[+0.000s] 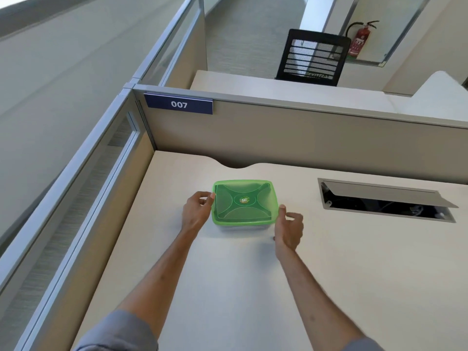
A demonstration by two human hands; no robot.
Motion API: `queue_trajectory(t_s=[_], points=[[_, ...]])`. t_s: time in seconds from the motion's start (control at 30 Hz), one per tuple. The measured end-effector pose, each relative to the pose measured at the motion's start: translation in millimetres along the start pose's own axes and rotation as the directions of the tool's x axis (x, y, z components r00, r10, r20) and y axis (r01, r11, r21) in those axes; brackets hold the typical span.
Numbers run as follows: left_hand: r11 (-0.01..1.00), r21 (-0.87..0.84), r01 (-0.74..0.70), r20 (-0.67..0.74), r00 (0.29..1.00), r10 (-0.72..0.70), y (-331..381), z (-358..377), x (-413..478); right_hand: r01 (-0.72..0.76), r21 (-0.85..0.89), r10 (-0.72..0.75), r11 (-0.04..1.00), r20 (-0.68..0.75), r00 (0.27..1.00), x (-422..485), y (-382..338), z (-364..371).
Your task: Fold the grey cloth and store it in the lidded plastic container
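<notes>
A clear plastic container with a translucent green lid (243, 202) stands on the beige desk (228, 274), its lid on. My left hand (196, 212) is at the lid's left edge, thumb and fingertips touching its far-left corner. My right hand (288, 228) is at the lid's near-right corner, thumb against the rim and fingers curled. Through the lid I cannot make out any contents. No grey cloth shows on the desk.
An open cable hatch (385, 198) with a raised grey flap is set in the desk to the right. Cubicle partitions (278, 133) close the far and left sides, one with a "007" sign (178, 104). A black mesh chair (312, 58) stands beyond.
</notes>
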State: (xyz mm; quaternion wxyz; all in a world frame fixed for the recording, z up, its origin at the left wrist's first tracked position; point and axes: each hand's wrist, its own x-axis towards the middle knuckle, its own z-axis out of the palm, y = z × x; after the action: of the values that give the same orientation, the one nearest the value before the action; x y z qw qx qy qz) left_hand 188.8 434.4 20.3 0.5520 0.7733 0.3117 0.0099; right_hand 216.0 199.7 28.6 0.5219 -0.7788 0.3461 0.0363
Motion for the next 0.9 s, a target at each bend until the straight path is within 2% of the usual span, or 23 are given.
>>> queue_trajectory(t_s=[0.1, 0.23, 0.6, 0.9], points=[[0.999, -0.036, 0.009, 0.003, 1.0, -0.009, 3, 6, 2, 0.091, -0.025, -0.088, 0.996, 0.097, 0.991, 11, -5, -7], [0.997, -0.07, 0.043, 0.029, 0.999, -0.041, 13, 16, 5, 0.064, -0.028, -0.06, 0.998, 0.125, 0.99, 22, -3, -20], [0.975, 0.221, -0.028, 0.042, 0.999, 0.02, 38, 31, -11, 0.014, -0.036, -0.005, 0.999, 0.23, 0.973, 33, -9, -48], [0.972, 0.232, -0.044, -0.011, 0.999, 0.048, 32, 41, -15, -0.001, -0.04, 0.012, 0.999, 0.274, 0.962, 32, -13, -53]])
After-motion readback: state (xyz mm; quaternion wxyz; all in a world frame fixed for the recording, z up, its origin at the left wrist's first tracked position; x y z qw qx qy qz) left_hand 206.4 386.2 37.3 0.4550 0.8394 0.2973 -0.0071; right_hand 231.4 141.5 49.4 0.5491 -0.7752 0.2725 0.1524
